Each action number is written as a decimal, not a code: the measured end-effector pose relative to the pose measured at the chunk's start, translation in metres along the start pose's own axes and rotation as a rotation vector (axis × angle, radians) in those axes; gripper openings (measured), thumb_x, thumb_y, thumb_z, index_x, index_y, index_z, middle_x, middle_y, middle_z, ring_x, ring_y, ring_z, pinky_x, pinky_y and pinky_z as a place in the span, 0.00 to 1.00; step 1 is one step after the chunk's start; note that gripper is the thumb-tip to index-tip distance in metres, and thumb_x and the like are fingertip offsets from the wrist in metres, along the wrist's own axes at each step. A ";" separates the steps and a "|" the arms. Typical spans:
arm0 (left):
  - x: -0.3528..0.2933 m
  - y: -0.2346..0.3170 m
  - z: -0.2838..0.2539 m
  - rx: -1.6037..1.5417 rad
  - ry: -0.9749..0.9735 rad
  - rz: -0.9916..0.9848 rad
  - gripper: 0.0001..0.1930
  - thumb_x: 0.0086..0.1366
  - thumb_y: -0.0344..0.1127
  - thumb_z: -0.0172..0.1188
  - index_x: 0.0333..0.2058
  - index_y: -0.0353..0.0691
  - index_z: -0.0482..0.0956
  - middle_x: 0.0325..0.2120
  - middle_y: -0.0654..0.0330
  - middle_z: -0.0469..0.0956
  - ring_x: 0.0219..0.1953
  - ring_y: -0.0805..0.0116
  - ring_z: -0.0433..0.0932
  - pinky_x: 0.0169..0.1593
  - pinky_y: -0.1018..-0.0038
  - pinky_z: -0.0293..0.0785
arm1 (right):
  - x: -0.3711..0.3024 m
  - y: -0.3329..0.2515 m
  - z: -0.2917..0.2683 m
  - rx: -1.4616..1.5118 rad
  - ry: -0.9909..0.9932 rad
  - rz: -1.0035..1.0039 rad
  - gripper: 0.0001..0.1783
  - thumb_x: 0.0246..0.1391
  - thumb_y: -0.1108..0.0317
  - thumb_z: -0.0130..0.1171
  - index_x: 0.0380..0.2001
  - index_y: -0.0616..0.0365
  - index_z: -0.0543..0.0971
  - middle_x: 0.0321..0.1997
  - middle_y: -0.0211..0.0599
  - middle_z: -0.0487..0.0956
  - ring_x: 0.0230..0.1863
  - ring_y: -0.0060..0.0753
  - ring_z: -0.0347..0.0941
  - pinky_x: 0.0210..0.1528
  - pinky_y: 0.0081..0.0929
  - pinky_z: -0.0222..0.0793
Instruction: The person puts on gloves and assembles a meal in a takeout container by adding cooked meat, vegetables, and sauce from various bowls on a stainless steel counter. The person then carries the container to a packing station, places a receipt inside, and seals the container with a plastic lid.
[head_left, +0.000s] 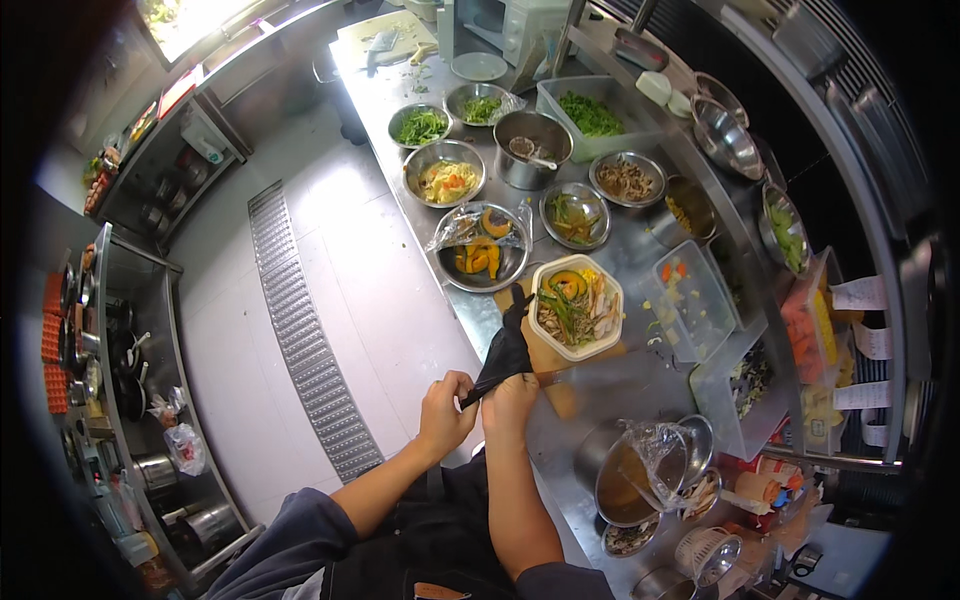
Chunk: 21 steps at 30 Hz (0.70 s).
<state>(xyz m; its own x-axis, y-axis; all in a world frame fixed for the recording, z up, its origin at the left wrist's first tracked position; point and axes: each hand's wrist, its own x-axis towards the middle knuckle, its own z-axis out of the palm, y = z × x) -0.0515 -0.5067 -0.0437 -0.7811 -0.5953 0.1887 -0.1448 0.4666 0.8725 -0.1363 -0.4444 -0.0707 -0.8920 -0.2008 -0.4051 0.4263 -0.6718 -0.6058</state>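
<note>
Thin, matt black glove [508,352], creased like soft rubber. Takeaway bowl [578,355], smooth and pale, coated paper or plastic, hard to tell. Brown board [557,398], matt and wood-like. Counter [645,390] of smooth, reflective steel. Pumpkin bowl [514,268] of polished metal, with crinkled, glossy cling film [465,225]. Storage tub [693,338] of translucent plastic. Apron [425,545] of dull black cloth. Drain grate [312,345] of ridged metal.

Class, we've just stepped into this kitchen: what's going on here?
A person in a dark apron stands at a metal counter, the left hand and right hand both bare and gripping what looks like a black glove. Just beyond, a pale many-sided bowl, filled with greens and other foods, sits on a brown board. Neither hand touches it. Metal bowls of ingredients stand around it.
</note>
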 end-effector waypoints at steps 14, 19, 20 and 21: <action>0.013 0.035 -0.033 -0.025 -0.106 0.262 0.09 0.47 0.27 0.62 0.25 0.40 0.70 0.16 0.55 0.73 0.19 0.51 0.73 0.23 0.64 0.66 | -0.015 -0.034 0.043 -0.071 -0.290 -0.043 0.26 0.70 0.55 0.39 0.61 0.63 0.65 0.52 0.29 0.74 0.51 0.25 0.69 0.57 0.23 0.62; 0.039 0.057 -0.031 -0.109 -0.052 0.279 0.10 0.44 0.28 0.60 0.17 0.38 0.65 0.13 0.54 0.68 0.16 0.51 0.69 0.20 0.64 0.62 | -0.006 -0.044 0.055 -0.110 -0.464 0.213 0.29 0.69 0.48 0.38 0.62 0.58 0.64 0.58 0.29 0.68 0.56 0.24 0.63 0.59 0.23 0.58; 0.045 0.062 -0.028 -0.129 -0.061 0.258 0.11 0.44 0.28 0.60 0.16 0.37 0.64 0.12 0.53 0.67 0.15 0.50 0.68 0.20 0.64 0.62 | -0.001 -0.045 0.050 -0.022 -0.562 0.286 0.28 0.69 0.48 0.38 0.61 0.57 0.66 0.56 0.29 0.70 0.53 0.24 0.65 0.57 0.23 0.61; 0.051 0.066 -0.025 -0.148 -0.071 0.239 0.12 0.45 0.29 0.60 0.15 0.37 0.63 0.11 0.53 0.65 0.14 0.50 0.67 0.19 0.64 0.61 | 0.006 -0.046 0.044 -0.015 -0.540 0.341 0.25 0.69 0.49 0.39 0.57 0.56 0.68 0.52 0.28 0.71 0.50 0.24 0.66 0.54 0.22 0.62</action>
<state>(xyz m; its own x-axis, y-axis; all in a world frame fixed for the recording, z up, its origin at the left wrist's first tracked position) -0.0856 -0.5232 0.0348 -0.8235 -0.4306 0.3693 0.1346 0.4842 0.8646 -0.1679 -0.4464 -0.0152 -0.6545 -0.7351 -0.1767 0.6979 -0.4975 -0.5152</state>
